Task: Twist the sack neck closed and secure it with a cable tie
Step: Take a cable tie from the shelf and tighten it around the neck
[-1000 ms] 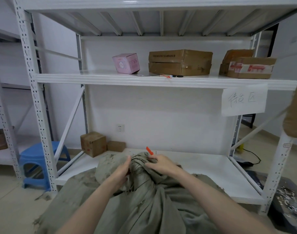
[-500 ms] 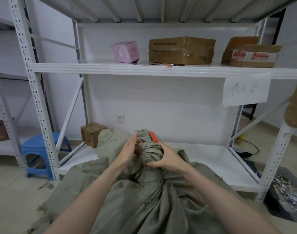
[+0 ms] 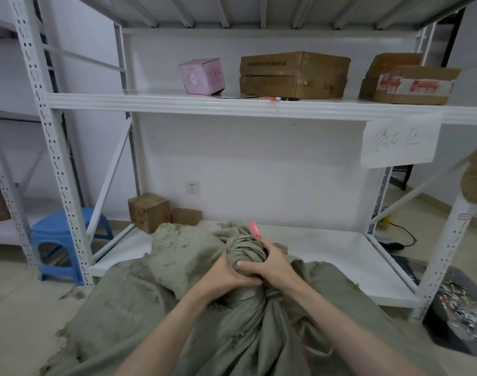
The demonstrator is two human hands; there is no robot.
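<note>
The coarse grey-green woven sack (image 3: 231, 335) slumps against the front edge of the white metal rack's lowest shelf (image 3: 326, 248). Its twisted neck (image 3: 245, 251) is a ropy, wrinkled knob pointing upright. The left hand (image 3: 223, 278) and right hand (image 3: 272, 264) curl their fingers round the neck from either side. A flat red plastic cable tie (image 3: 255, 229) pokes up and away just behind the right hand, its lower end hidden.

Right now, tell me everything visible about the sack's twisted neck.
The sack neck is dusty grey-green coarse woven cloth, wound into a tight upright knob with spiral folds. The left hand and right hand grip its base from both sides. The end of a red cable tie sticks up behind it, beside the right hand's fingers. No loop round the neck shows.
</note>
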